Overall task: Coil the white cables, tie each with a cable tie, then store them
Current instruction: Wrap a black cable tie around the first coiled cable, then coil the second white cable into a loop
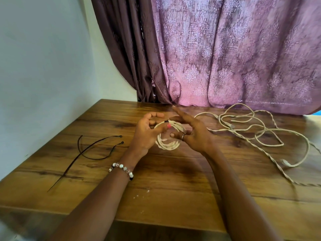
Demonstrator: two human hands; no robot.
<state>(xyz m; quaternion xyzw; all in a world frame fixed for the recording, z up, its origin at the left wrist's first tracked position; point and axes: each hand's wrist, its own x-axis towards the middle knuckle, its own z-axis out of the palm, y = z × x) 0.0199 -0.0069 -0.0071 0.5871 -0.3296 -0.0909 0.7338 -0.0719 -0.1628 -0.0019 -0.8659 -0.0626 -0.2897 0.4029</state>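
Note:
A small coil of white cable (167,145) is held upright above the middle of the wooden table (173,197). My left hand (147,136) pinches the coil's top left, thumb across the strands. My right hand (192,134) holds the coil's right side, with its upper fingers stretched out toward the curtain. A black cable tie (166,121) sits wrapped on the coil's top between my hands. Loose white cables (257,129) lie tangled on the right of the table. Two spare black cable ties (97,148) lie on the left, crossing each other.
A purple patterned curtain (225,58) hangs down to the table's back edge. A pale wall (43,66) borders the table on the left. One twisted cable strand (284,176) trails toward the table's right front. Small white crumbs (140,193) dot the wood near me.

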